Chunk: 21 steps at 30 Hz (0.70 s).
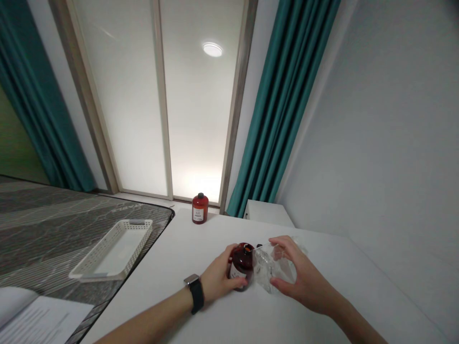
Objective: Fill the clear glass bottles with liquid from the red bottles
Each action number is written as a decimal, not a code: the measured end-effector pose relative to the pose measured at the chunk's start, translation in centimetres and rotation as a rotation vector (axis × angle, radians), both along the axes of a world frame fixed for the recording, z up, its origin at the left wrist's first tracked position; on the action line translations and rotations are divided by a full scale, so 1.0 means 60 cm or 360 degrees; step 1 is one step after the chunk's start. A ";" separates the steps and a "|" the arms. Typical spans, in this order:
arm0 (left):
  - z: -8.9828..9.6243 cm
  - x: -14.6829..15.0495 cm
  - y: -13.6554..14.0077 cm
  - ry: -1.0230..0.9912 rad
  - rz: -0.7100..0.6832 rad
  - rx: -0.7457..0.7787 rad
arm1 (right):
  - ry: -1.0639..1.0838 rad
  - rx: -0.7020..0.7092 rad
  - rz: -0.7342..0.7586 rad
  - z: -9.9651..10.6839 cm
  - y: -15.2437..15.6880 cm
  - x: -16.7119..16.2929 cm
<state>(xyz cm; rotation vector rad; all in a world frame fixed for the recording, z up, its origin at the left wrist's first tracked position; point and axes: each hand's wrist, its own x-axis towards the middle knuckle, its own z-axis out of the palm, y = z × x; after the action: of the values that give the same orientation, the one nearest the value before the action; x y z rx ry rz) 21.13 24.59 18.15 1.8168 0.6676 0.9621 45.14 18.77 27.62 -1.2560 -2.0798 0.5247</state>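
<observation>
My left hand (225, 273) is closed round the side of a dark red bottle (243, 258) with a white label, which stands upright on the white table (172, 296). The bottle's neck is uncapped. Close to its right, my right hand (297, 274) grips a clear, crinkled plastic bag (267, 267) between thumb and fingers. The bag's edge reaches the bottle; whether they touch I cannot tell. A small black object (259, 245), perhaps a cap, shows partly behind the bag. Farther back stands a second red bottle (200, 210) with its black cap on.
On the dark striped surface to the left lies a white perforated basket (138, 246). An open book (46, 317) lies at the lower left. Past the table's far edge are a low white cabinet (268, 212), a teal curtain (276, 124) and frosted sliding doors (197, 119).
</observation>
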 end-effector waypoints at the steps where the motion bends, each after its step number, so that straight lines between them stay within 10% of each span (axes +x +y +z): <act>1: 0.000 0.006 0.006 -0.0020 0.0001 -0.0007 | 0.0065 -0.0003 -0.0024 -0.007 -0.001 -0.001; 9: 0.010 0.000 -0.011 0.0018 0.0486 0.0371 | 0.0502 -0.0007 -0.0161 -0.080 -0.007 -0.013; 13: 0.046 -0.023 -0.065 0.0043 0.0175 0.0579 | 0.0565 0.0144 -0.0109 -0.103 -0.010 -0.040; 21: 0.034 -0.034 -0.100 -0.0106 0.0244 0.0116 | 0.0756 0.0207 -0.0081 -0.112 -0.017 -0.112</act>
<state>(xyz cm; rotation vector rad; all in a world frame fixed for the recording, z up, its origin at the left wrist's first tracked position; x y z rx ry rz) 19.12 18.59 20.19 1.8086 0.7473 1.1570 38.41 17.75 20.91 -0.9915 -1.6512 0.5887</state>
